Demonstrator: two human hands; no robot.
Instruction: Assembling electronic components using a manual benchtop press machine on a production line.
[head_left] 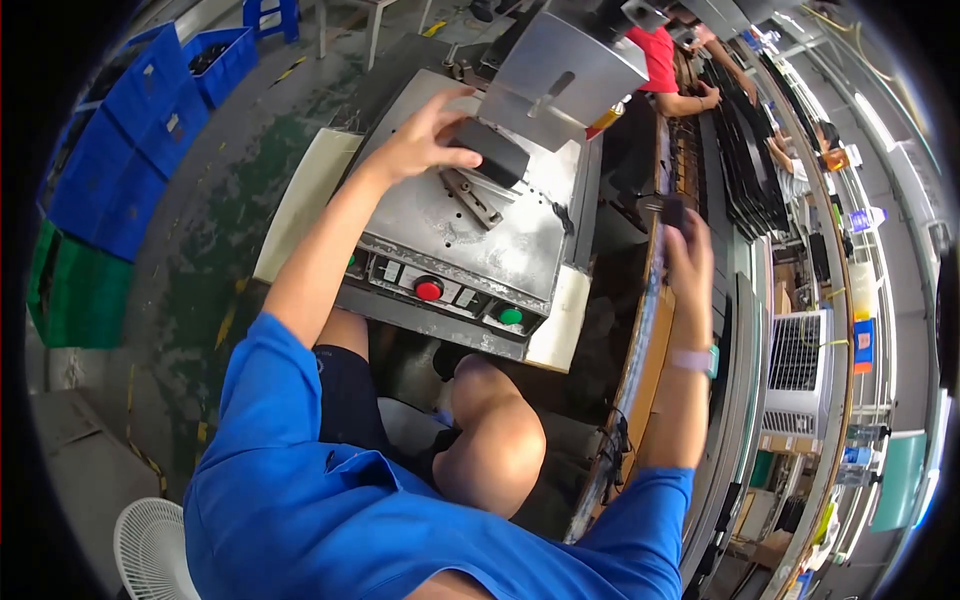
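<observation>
My left hand [420, 140] is closed on one end of a black rectangular block [490, 152], thumb along its near side and fingers over the far side. The block is over the metal top plate [420, 215] of a bench machine, beneath its grey press head [550, 85]. A slotted metal bar [470, 200] lies on the plate just nearer to me. Out to the right, my right hand [690, 262] grips a small dark block [673, 212] between thumb and fingers, over the edge of the conveyor line. Thin prongs seem to stick out of its left side; blur hides detail.
The machine's front panel carries a red button [428, 289] and a green button [510, 316]. Black trays [740, 150] stand along the line at right, where a co-worker in a red sleeve [655, 58] reaches. Blue crates [110, 150] are stacked left, a white fan [155, 545] lower left.
</observation>
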